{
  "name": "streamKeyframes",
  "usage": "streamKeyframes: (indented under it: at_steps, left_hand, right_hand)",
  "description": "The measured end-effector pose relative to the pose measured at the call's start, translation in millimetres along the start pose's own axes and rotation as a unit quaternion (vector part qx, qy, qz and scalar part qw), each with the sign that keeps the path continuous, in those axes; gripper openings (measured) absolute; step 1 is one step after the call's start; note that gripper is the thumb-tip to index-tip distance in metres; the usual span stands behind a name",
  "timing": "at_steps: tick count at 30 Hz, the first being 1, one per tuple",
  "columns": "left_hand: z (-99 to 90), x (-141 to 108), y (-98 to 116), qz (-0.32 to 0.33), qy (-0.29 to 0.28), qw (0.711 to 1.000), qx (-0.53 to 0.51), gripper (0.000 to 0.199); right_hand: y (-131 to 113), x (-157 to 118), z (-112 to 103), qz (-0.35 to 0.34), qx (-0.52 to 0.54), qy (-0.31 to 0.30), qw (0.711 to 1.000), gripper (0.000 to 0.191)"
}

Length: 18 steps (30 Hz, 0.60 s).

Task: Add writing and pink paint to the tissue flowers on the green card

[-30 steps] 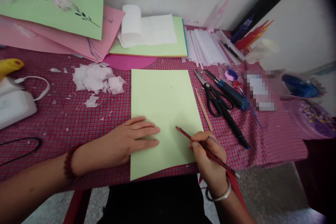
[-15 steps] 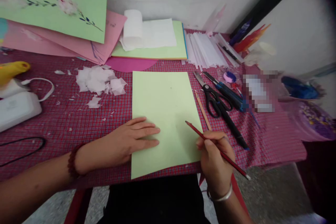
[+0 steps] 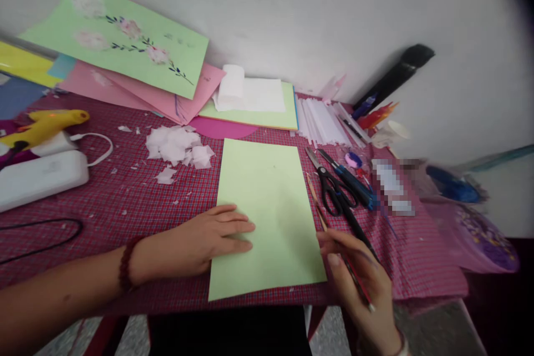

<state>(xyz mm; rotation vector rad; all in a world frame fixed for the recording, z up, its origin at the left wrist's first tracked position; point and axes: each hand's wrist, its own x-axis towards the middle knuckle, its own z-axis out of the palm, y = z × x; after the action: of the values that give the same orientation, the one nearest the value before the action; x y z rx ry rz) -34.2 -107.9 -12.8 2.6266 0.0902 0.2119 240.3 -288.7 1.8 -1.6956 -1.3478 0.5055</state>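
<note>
A light green sheet of paper (image 3: 271, 194) lies in front of me. My left hand (image 3: 221, 233) rests flat on its left side, fingers stretched out. At the sheet's right edge, my right hand (image 3: 359, 278) has a red and black pencil (image 3: 359, 283) loosely between thumb and fingers. The pencil's dark front end lies along a thin wooden stick (image 3: 312, 192) on the cloth; the fingers hide its middle. Black-handled scissors (image 3: 334, 186) and a blue-and-black tool (image 3: 354, 183) lie just beyond that hand.
Torn white paper pieces (image 3: 173, 144) lie left of the sheet. A yellow glue gun (image 3: 54, 125) and a white power strip (image 3: 45, 178) are farther left. White sticks (image 3: 321, 122), a tissue roll (image 3: 231, 86) and a flower-decorated green sheet (image 3: 137, 39) line the wall.
My right hand has moved off the sheet to its right edge, bringing the pencil down beside the wooden stick and loosening its fingers. The left hand stays on the sheet; the view has shifted.
</note>
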Motion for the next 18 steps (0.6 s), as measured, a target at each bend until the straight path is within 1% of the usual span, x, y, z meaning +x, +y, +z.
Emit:
streamKeyframes:
  at_steps: [2, 4, 7, 10, 12, 14, 15, 17, 18]
  left_hand:
    - [-0.3, 0, 1, -0.001, 0.006, 1.000, 0.001, 0.039]
    - [-0.1, -1, 1, -0.001, 0.010, 1.000, 0.002, 0.040]
    - [1.4, -2, 0, 0.000, 0.016, 1.000, 0.008, 0.046]
    - [3.1, -3, 1, 0.010, 0.038, 0.999, 0.019, 0.054]
    - [4.5, -3, 1, 0.014, 0.049, 0.998, 0.026, 0.063]
    - [7.3, -2, -2, 0.017, 0.070, 0.997, 0.028, 0.067]
    - [9.3, -2, -4, 0.028, 0.091, 0.995, 0.031, 0.065]
    - [14.0, -1, -11, 0.067, 0.133, 0.988, 0.049, 0.057]
    - [16.2, 0, -15, 0.087, 0.142, 0.984, 0.064, 0.053]
  right_hand:
    - [-3, 16, -10, -0.056, -0.049, -0.056, 0.996, 0.040]
    - [-5, 35, -18, -0.098, -0.095, -0.072, 0.988, 0.041]
    - [0, 70, -24, -0.150, -0.167, -0.071, 0.972, 0.033]
    - [18, 116, -29, -0.188, -0.271, -0.077, 0.941, 0.022]
    - [35, 152, -34, -0.193, -0.342, -0.070, 0.917, 0.022]
    - [52, 191, -40, -0.180, -0.417, -0.064, 0.888, 0.028]
    - [60, 210, -44, -0.169, -0.457, -0.070, 0.870, 0.032]
    - [75, 246, -52, -0.142, -0.534, -0.101, 0.827, 0.041]
    - [81, 263, -56, -0.129, -0.563, -0.117, 0.808, 0.045]
